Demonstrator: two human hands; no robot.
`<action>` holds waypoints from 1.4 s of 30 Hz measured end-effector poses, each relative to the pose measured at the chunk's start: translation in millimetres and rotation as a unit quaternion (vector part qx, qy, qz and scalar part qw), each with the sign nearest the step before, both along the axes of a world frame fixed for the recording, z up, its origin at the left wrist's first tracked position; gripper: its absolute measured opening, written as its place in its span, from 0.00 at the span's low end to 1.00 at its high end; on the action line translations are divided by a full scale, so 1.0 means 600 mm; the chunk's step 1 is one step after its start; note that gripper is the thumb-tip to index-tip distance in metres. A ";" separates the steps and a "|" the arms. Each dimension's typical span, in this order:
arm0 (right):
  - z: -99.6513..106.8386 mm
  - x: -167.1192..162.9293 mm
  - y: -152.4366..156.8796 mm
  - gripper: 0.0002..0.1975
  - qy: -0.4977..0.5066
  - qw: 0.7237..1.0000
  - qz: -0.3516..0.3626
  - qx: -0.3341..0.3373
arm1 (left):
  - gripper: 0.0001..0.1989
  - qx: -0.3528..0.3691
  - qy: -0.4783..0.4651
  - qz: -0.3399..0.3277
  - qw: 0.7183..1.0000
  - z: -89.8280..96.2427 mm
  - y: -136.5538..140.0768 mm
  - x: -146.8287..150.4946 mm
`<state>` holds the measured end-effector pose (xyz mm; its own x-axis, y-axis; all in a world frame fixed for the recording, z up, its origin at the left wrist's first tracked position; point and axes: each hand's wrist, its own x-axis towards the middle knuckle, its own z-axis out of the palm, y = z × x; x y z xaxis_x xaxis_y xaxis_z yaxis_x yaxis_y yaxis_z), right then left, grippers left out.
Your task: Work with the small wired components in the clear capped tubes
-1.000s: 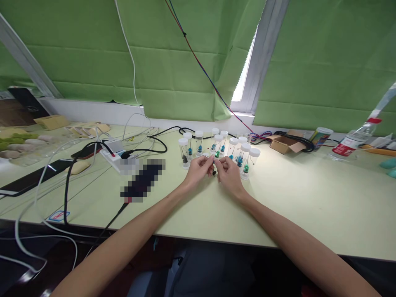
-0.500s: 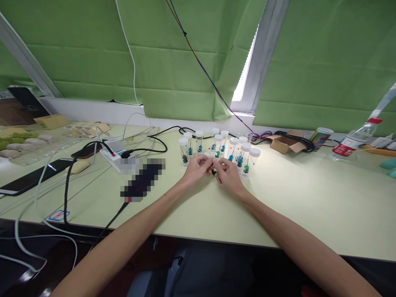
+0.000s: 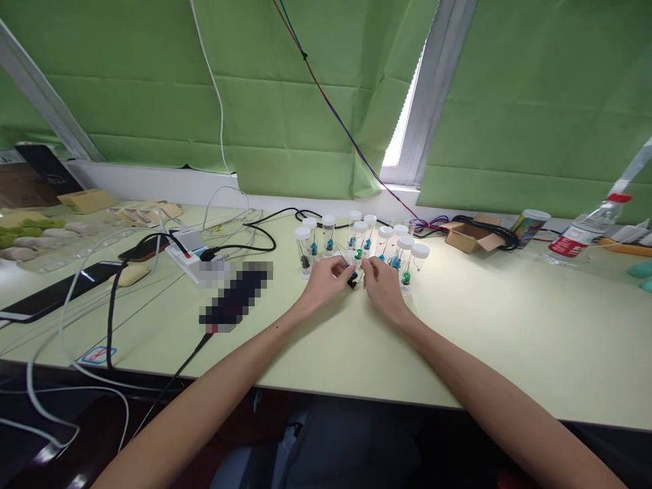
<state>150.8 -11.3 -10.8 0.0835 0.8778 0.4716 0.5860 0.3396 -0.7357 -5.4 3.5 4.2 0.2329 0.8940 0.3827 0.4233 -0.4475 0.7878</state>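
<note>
My left hand [image 3: 329, 282] is closed in a pinch at a small dark piece [image 3: 352, 280], with a thin wire-like strand showing above the fingers. Just to its right, my right hand [image 3: 384, 285] also has its fingertips pressed together; what they hold, if anything, is too small to make out. A narrow gap lies between the two hands. Close behind and around them stand several clear vials with white caps, among them a left one [image 3: 302, 252] with a dark item inside and a right one [image 3: 408, 277] with a green item. The hands partly hide some vials.
A white power strip [image 3: 186, 261] with tangled cables and a pixelated dark device [image 3: 237, 295] lie to the left. Toward the back right are an open cardboard box [image 3: 471, 236], a can [image 3: 530, 227] and a water bottle [image 3: 575, 238].
My fingertips, which met in front of the vials, have moved slightly apart. The right hand has shifted a little to the right, and the dark piece shows more clearly by the left fingers.
</note>
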 end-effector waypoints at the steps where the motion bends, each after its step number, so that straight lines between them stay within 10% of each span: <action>1: -0.002 0.002 0.002 0.18 -0.017 1.000 -0.008 0.000 | 0.16 0.006 0.026 0.005 1.000 0.002 0.000 -0.001; 15: -0.007 0.010 0.008 0.11 -0.188 0.978 -0.022 -0.084 | 0.09 -0.011 0.204 -0.012 0.979 -0.009 0.000 -0.007; 42: -0.004 0.010 0.004 0.14 -0.174 0.980 -0.024 -0.090 | 0.15 -0.039 0.147 -0.002 0.988 0.000 0.009 -0.015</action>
